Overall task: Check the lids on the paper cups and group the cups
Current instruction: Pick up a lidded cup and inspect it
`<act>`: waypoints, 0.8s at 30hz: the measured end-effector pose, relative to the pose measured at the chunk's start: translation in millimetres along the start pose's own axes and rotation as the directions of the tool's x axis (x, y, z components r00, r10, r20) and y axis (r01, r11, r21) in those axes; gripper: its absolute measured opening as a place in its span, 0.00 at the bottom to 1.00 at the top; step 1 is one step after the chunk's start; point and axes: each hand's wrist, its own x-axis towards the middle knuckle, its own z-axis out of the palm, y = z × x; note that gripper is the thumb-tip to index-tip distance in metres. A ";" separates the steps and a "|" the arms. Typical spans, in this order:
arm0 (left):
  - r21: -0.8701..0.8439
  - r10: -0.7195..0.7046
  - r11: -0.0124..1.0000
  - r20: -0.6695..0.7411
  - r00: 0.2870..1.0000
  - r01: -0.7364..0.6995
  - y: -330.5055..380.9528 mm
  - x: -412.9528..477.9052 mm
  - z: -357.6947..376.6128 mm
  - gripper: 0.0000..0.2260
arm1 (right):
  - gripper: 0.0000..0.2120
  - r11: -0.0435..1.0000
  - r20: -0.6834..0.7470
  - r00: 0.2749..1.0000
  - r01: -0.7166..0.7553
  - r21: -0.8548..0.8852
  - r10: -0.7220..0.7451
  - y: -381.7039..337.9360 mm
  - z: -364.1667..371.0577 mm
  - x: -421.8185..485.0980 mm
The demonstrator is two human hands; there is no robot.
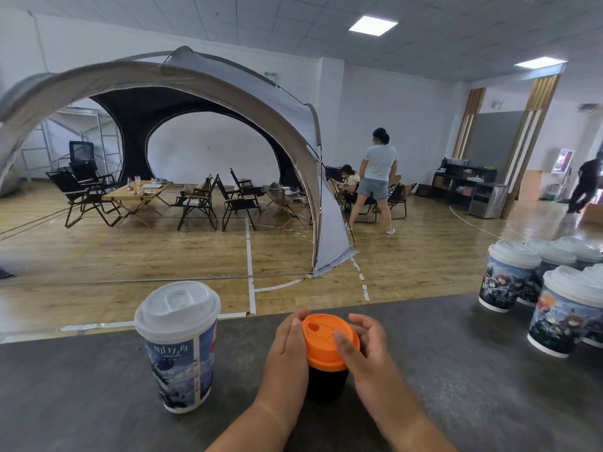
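Black cup (328, 381) with the orange lid (326, 340) stood near the middle of the desk (456, 370), close to me, and both my hands were on it. My left hand (287, 347) was wrapped round its upper wall from the left, fingers curled behind the rim. My right hand (365, 350) pinched the lid, thumb pressing on top and fingers curled round the far edge. To the left, apart from my hands, stood a tall printed cup (181, 363) with a white lid (177, 308). At the far right of the desk a cluster of printed cups (509, 282) with white lids stood packed together. I judged this to be the lid check on the black cup. The risk was uneven pressure: with my thumb bearing on one side, the lid could seat there and lift at the far rim, or the paper wall could buckle under my left hand's squeeze. I could not tell whether the cup held liquid; if it did, a crushed wall would push it out at the sip hole. Carrying it right, I could also knock the tight cluster and topple a cup.
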 end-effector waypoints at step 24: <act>-0.221 -0.207 0.955 -0.010 0.978 0.200 11.0 3.7 -6.4 0.12 | 0.17 0.997 -0.020 1.000 0.008 0.082 -0.006 3.3 0.4 3.6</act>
